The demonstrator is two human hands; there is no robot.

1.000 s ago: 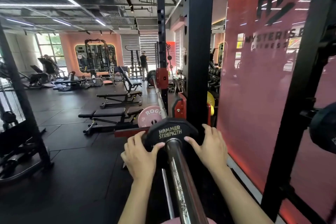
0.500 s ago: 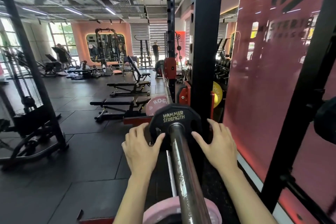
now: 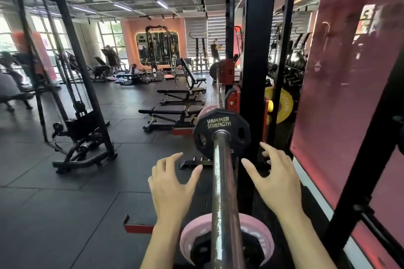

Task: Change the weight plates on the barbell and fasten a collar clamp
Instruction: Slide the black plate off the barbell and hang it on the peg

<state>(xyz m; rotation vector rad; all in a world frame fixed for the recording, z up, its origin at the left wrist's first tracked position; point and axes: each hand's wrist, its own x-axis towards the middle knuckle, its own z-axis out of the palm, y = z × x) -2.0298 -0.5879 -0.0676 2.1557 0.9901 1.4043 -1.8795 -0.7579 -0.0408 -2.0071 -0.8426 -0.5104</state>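
Black plate (image 3: pixel 221 132) seated far up the bar (image 3: pixel 223 192), beyond both hands. Left hand (image 3: pixel 172 183) and right hand (image 3: pixel 276 178) spread, empty, flanking the bar without touching the plate. Pink plate (image 3: pixel 227 238) below, near the wrists.

A long shiny metal bar (image 3: pixel 220 192) runs away from the camera. It has some rusty spots. A black round plate (image 3: pixel 220 131) with yellow words "HAMMER STRENGTH" sits on the bar, standing up straight. Low down near the camera lie a pink plate (image 3: pixel 251 228) and what may be a black one on top.
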